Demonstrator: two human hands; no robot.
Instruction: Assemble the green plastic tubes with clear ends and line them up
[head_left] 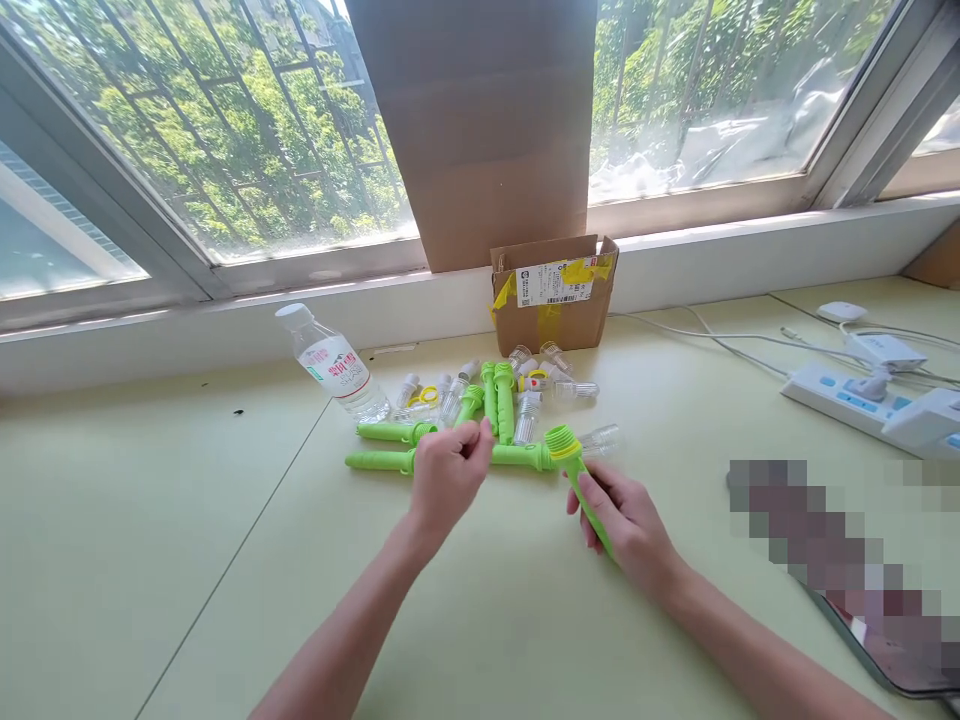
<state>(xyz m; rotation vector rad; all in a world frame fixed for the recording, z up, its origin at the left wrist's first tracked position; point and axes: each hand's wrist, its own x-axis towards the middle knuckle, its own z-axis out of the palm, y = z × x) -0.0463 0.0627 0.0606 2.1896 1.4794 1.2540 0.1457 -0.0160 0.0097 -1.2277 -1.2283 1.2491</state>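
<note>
My right hand [626, 520] is closed around the shaft of a green plastic spike [568, 452], its threaded cap end with a yellow ring pointing up. My left hand [445, 475] hovers just left of it, fingers pinched together over the pile; what they hold, if anything, is too small to make out. On the pale green table [187, 520] lie several more green spikes [390, 433], clear plastic tubes [525, 415] and yellow rings [427, 396]. A water bottle [335, 367] lies tilted at the pile's left.
A small open cardboard box [551, 295] stands against the window sill behind the pile. A white power strip [847, 398] with plugs and cables sits at the right. A blurred dark object [847, 560] lies at the right front edge.
</note>
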